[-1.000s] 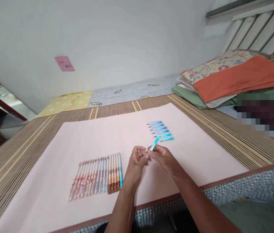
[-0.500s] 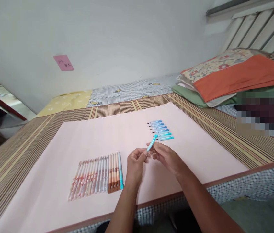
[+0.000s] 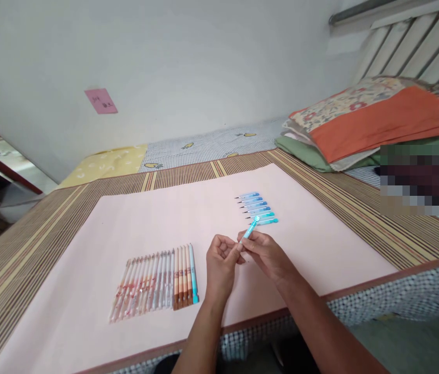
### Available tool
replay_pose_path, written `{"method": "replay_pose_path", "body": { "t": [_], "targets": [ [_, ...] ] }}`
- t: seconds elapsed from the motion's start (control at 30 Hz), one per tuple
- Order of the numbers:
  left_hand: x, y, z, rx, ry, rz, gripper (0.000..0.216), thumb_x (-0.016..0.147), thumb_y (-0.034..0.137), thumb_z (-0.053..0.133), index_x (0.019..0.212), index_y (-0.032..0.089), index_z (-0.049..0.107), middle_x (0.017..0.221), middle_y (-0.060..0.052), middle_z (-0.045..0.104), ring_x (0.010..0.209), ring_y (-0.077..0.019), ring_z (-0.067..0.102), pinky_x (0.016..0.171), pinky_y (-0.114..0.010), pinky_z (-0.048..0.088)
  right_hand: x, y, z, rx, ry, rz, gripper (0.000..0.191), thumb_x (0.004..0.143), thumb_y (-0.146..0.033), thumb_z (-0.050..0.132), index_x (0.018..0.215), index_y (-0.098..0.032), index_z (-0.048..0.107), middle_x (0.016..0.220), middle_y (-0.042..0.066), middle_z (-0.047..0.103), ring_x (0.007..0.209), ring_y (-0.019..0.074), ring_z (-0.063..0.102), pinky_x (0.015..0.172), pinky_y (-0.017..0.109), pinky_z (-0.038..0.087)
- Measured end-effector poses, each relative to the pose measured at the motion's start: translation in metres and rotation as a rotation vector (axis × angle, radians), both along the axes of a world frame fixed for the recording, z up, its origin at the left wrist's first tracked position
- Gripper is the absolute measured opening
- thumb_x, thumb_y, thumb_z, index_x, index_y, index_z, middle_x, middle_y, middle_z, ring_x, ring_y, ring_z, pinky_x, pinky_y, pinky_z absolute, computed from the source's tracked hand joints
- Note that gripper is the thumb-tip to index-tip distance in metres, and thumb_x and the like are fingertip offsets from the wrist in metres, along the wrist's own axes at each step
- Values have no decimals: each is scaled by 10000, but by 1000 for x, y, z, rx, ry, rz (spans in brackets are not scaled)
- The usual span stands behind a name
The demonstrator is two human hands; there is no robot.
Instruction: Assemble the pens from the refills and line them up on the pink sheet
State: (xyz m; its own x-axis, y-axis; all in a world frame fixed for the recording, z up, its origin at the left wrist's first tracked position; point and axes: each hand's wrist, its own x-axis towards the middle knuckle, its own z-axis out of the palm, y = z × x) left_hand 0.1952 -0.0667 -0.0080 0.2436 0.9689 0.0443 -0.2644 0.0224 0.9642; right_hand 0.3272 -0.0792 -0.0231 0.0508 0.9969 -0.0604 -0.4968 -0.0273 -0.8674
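Note:
A light turquoise pen point(image 3: 249, 228) is held slanted above the pink sheet, its bright end up and to the right. My right hand point(image 3: 268, 254) grips its shaft between thumb and fingers. My left hand point(image 3: 221, 262) is closed with thumb and fingers pinching at the pen's lower end, which the fingers hide. Just beyond, several blue and turquoise pens point(image 3: 254, 203) lie in a stack of rows, dark tips pointing left. To the left of my hands, a neat row of pens point(image 3: 145, 285) runs from clear and reddish ones to brown ones, ending in one turquoise pen point(image 3: 192, 272).
The pink sheet point(image 3: 157, 223) lies on a striped mat point(image 3: 64, 218) over a checked cloth. Folded bedding with an orange and floral cover point(image 3: 379, 122) is piled at the right, below a radiator point(image 3: 417, 47). A pink note point(image 3: 101, 101) sticks to the wall.
The turquoise pen has shifted slightly right, and my right fingers now wrap its shaft. My left hand has moved a little right, its grip now lower on the pen.

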Motion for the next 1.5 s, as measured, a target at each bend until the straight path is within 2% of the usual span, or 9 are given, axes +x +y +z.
{"method": "replay_pose_path", "body": {
  "t": [0.13, 0.23, 0.33, 0.57, 0.93, 1.07, 1.3, 1.4, 1.5],
  "targets": [
    [-3, 3, -1, -198, -49, -199, 424, 832, 568, 684, 797, 159, 580, 593, -7, 618, 424, -86, 472, 456, -223, 323, 7, -2, 4, 18, -31, 16, 296, 750, -436, 807, 868, -187, 700, 686, -11, 566, 635, 158, 518, 648, 326, 431],
    [-8, 5, 1, -348, -101, -412, 560, 833, 672, 609, 802, 114, 641, 435, 34, 478, 338, -47, 274, 404, -226, 137, 14, -4, 4, 41, -70, 0, 292, 766, -432, 796, 892, -183, 712, 707, -8, 571, 655, 149, 505, 703, 331, 418],
    [-12, 5, 3, -405, -176, -510, 504, 781, 604, 720, 821, 104, 666, 414, 108, 307, 359, -28, 161, 423, -226, 85, 19, -4, 3, 39, -104, -15, 302, 763, -431, 800, 917, -183, 724, 737, 3, 585, 685, 155, 502, 724, 331, 411],
    [-8, 5, 0, -229, -63, -355, 388, 817, 523, 710, 814, 138, 659, 489, 93, 304, 454, -61, 172, 475, -246, 103, 17, -3, 5, 46, -115, -79, 293, 716, -440, 827, 857, -197, 746, 800, 26, 614, 777, 185, 528, 784, 343, 436],
    [-3, -11, 2, 262, 376, 105, 143, 863, 363, 692, 785, 242, 700, 664, 3, 567, 616, -158, 420, 610, -287, 272, -3, -1, 5, 3, 15, -234, 309, 680, -451, 859, 801, -196, 735, 815, 32, 624, 835, 194, 561, 872, 346, 470],
    [-3, -6, 4, 87, 242, 3, 263, 858, 435, 692, 736, 211, 628, 566, 35, 471, 537, -123, 344, 550, -267, 243, -2, -2, 8, -6, 41, -175, 335, 707, -453, 844, 913, -208, 746, 887, 49, 656, 864, 204, 585, 870, 361, 494],
    [-6, 3, 1, -282, -134, -440, 381, 802, 517, 727, 802, 166, 579, 473, 103, 313, 436, -57, 158, 476, -245, 106, 12, -5, 5, 22, -40, -33, 317, 770, -461, 797, 934, -191, 771, 783, 40, 659, 732, 171, 562, 782, 365, 478],
    [-6, 3, -2, -233, -94, -421, 348, 825, 483, 717, 784, 171, 567, 482, 98, 331, 439, -57, 173, 479, -244, 117, 11, -5, 6, 17, -58, -56, 282, 744, -444, 820, 858, -191, 770, 751, 25, 643, 706, 164, 554, 764, 361, 470],
    [-4, 1, -2, -52, 61, -234, 324, 840, 419, 726, 720, 174, 550, 536, 67, 418, 492, -66, 276, 510, -234, 187, 8, -3, 4, 7, -33, -113, 275, 706, -439, 849, 799, -193, 769, 791, 34, 668, 774, 182, 591, 825, 364, 480]
  ]
}}
